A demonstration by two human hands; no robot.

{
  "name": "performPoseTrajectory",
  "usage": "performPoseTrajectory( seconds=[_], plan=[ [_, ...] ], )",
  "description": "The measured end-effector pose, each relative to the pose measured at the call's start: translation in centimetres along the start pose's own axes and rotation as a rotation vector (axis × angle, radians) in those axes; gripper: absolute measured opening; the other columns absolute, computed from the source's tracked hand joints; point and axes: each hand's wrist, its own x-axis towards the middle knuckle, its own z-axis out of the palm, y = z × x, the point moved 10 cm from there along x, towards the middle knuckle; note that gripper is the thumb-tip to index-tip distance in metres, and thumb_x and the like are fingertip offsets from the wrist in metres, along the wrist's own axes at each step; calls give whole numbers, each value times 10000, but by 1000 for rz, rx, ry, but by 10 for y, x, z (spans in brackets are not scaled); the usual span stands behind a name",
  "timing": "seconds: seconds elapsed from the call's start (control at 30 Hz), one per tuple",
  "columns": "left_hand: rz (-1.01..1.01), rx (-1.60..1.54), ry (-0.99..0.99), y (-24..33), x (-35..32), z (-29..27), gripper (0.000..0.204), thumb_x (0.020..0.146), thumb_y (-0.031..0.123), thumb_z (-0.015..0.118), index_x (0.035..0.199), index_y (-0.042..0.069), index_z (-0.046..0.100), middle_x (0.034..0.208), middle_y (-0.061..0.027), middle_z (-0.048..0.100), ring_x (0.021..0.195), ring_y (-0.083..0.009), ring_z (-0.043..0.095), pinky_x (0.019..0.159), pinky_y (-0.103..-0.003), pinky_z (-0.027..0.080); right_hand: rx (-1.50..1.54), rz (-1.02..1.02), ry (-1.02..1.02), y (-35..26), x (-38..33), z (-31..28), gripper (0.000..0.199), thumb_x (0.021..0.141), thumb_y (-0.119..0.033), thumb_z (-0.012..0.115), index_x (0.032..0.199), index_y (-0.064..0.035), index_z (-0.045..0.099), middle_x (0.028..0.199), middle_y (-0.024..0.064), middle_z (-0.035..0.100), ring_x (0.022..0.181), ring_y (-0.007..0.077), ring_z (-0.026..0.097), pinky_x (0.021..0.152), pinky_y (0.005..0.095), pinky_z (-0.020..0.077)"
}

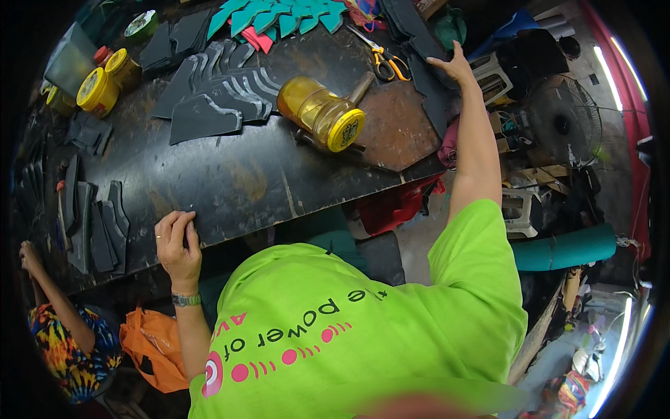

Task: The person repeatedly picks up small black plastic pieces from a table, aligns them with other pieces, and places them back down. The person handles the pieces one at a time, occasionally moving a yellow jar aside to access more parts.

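Note:
My left hand (179, 244), with a ring and a wristwatch, rests at the near edge of the black table (258, 185). Its fingers are curled in, and nothing shows in them. My right hand (455, 68) is stretched out to the table's right side, thumb and fingers apart, over dark grey sheet pieces (419, 52). Whether it touches them I cannot tell. Left of it lie orange-and-black-handled scissors (388, 64). A yellow-lidded jar (317, 112) of amber contents lies on its side near a brown board (394, 126). Cut dark grey pieces (216, 105) overlap in rows left of the jar.
Teal cut pieces (279, 15) lie at the far edge. Yellow tubs (98, 91) stand at the far left, with more dark strips (101, 227) nearer. Another person's hand (30, 257) is at the left table edge. A fan (562, 122) and a teal roll (565, 248) are at right.

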Motion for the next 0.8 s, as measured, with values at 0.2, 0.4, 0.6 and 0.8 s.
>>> performPoseTrajectory(
  seconds=[0.2, 0.4, 0.6, 0.8],
  plan=[
    [-27, 18, 5, -2, 0, -1, 172, 876, 8, 716, 1035, 64, 749, 1062, -97, 687, 1014, -314, 656, 902, -408, 527, 378, -132, 241, -71, -95, -47, 832, 827, -301, 873, 1533, -91, 485, 1159, 195, 726, 1065, 286, 699, 962, 392, 530],
    [-27, 5, 16, -2, 0, -3, 144, 897, 12, 719, 1031, 54, 751, 1048, -95, 688, 995, -297, 656, 882, -389, 529, 994, -286, 230, -193, -231, -76, 533, 979, -26, 701, 1480, -6, 521, 975, 66, 720, 885, 98, 639, 854, 251, 510],
    [-26, 6, 22, 0, 2, -4, 132, 899, 39, 736, 1028, 61, 756, 1037, -89, 685, 983, -293, 654, 868, -390, 532, 861, -1085, 59, -357, -354, -91, 472, 820, 46, 778, 1279, -15, 685, 812, 75, 654, 718, 231, 642, 658, 344, 518],
    [-55, -9, 32, -3, -1, -5, 143, 879, 94, 770, 1021, 94, 754, 1042, -58, 680, 1004, -279, 648, 883, -398, 529, 792, -1125, -67, -436, -384, -42, 579, 788, -10, 775, 1347, -91, 650, 838, 73, 657, 758, 289, 630, 748, 406, 494]
  ],
)
